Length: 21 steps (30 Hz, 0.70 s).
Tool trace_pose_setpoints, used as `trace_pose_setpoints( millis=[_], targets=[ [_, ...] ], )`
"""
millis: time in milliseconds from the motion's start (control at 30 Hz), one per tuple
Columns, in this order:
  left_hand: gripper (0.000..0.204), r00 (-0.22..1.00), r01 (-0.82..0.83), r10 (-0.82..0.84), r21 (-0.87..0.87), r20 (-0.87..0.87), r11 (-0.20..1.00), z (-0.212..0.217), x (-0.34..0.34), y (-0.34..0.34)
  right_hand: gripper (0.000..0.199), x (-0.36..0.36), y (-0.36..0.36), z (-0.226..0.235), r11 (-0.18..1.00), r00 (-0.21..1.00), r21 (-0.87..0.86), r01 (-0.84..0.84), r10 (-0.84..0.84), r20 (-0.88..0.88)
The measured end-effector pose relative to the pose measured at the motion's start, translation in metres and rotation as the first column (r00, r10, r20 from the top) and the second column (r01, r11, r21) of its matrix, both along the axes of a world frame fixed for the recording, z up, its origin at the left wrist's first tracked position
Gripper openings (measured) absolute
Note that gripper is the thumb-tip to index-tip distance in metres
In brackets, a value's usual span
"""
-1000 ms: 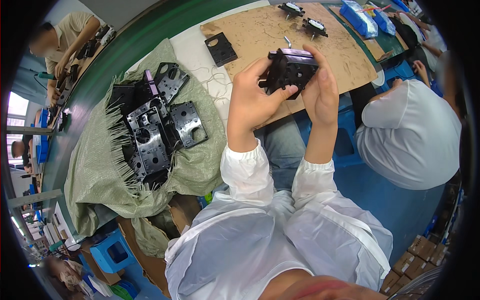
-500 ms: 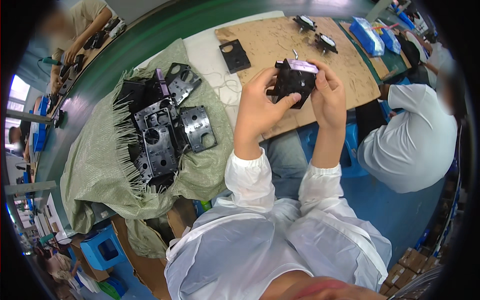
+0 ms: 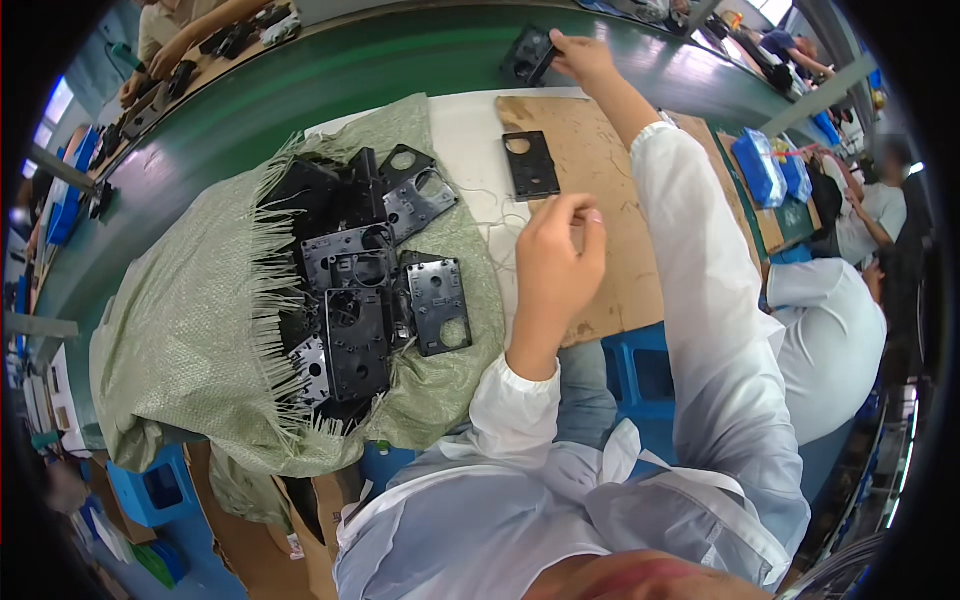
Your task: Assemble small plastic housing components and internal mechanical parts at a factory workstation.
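My right arm stretches far out, and my right hand (image 3: 583,58) pinches the edge of a black plastic housing (image 3: 528,56) over the green conveyor belt (image 3: 430,62). Nearer to me, my left hand (image 3: 562,262) hovers over the brown board's left edge. Its fingers are loosely curled, with a gap to the thumb and nothing visible between them. Just beyond it, a flat black plastic plate (image 3: 538,178) with a round hole lies partly on the board (image 3: 625,270). Many similar black plates (image 3: 358,345) are heaped in the mouth of a green woven sack (image 3: 190,330) on the left.
A white sheet (image 3: 470,135) lies between sack and board. Blue packages (image 3: 760,165) stand at the right, near a seated person in a white shirt (image 3: 830,350). Another person's arm (image 3: 195,40) works at the far left. Blue stools (image 3: 640,370) stand below the table.
My left hand has let go of the black housing and drawn back toward me. My right hand has carried it far out over the belt. The view has shifted somewhat.
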<state>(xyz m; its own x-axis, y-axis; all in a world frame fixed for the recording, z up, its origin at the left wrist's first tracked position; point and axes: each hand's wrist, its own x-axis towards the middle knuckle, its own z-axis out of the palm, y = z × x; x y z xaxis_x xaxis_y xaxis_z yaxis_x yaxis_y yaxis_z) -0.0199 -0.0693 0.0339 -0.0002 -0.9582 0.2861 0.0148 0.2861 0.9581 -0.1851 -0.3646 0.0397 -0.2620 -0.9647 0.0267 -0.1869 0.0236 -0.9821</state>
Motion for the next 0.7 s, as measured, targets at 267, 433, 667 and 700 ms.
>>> trace_pose_setpoints(
  millis=[267, 433, 667, 700],
  targets=[
    [0.041, 0.678, -0.259, 0.366, -0.258, 0.638, 0.931, -0.020, -0.010, -0.001, 0.057, 0.008, 0.047, -0.004, 0.922, 0.561, -0.226, -0.315, -0.012, -0.828],
    [0.037, 0.854, -0.040, 0.116, -0.159, 0.506, 0.986, -0.013, -0.011, -0.004, 0.089, 0.052, 0.159, 0.015, 0.901, 0.264, 0.347, -0.260, 0.412, -0.872],
    [0.022, 0.959, 0.058, -0.006, -0.173, 0.283, 0.983, -0.005, -0.016, 0.004, 0.074, 0.011, 0.196, 0.031, 0.917, 0.529, 0.183, -0.355, 0.359, -0.769],
    [0.022, 0.966, 0.031, -0.002, -0.107, 0.260, 0.994, 0.000, -0.016, 0.008, 0.069, 0.000, 0.205, 0.036, 0.924, 0.684, 0.069, -0.376, 0.327, -0.652]
  ],
)
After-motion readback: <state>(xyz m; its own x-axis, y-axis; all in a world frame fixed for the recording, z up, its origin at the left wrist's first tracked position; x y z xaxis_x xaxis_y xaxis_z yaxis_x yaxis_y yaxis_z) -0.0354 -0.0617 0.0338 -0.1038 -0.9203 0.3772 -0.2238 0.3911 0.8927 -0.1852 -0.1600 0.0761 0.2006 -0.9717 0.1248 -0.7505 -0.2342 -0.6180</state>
